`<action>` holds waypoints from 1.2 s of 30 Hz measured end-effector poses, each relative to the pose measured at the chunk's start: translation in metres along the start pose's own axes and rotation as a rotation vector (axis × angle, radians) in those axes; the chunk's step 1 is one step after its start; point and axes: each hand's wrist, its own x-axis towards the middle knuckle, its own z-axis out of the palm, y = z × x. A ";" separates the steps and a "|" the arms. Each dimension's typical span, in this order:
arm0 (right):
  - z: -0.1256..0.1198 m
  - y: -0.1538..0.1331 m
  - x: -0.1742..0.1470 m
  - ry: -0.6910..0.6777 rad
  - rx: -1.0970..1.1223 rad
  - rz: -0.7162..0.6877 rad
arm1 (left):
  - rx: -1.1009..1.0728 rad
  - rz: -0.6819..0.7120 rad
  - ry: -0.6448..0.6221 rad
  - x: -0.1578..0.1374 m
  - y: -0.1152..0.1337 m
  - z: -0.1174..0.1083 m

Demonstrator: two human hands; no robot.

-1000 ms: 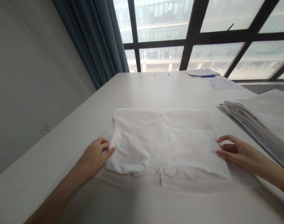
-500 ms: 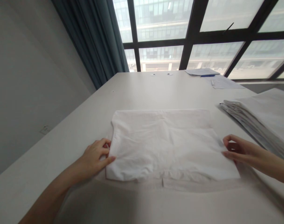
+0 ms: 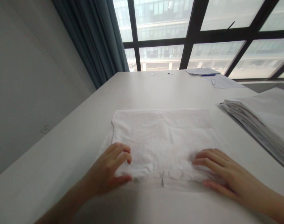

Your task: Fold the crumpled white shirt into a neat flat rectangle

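A folded white cloth garment (image 3: 155, 140) lies flat on the white table, its upper edge straight and its surface lightly wrinkled. Along its near edge runs a band with a small dark slit at the middle. Over the near left corner is my left hand (image 3: 111, 166), thumb and fingers apart, with nothing held. My right hand (image 3: 218, 172) is over the near right part, fingers curved and spread, somewhat blurred. Whether either hand touches the fabric I cannot tell.
On the right of the table (image 3: 142, 90) sits a stack of folded white fabric (image 3: 265, 115). Papers (image 3: 202, 71) and a blue pen (image 3: 208, 75) lie at the far right. A blue curtain (image 3: 97, 40) and windows stand behind, a wall socket (image 3: 45, 129) at left.
Both hands have left the garment's side edges and moved inward and nearer to me, over its near part. The garment lies in about the same place.
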 end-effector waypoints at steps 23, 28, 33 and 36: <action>0.026 -0.008 0.004 0.099 -0.214 -0.114 | 0.056 0.158 -0.047 0.004 0.034 0.027; 0.020 -0.008 0.007 0.078 -0.182 -0.090 | 0.190 0.202 0.028 0.007 0.034 0.027; 0.005 -0.001 0.005 0.045 -0.202 -0.171 | 0.205 0.288 0.127 0.007 0.032 0.020; 0.000 0.000 0.003 0.076 -0.242 -0.245 | 0.237 0.314 0.135 0.007 0.031 0.018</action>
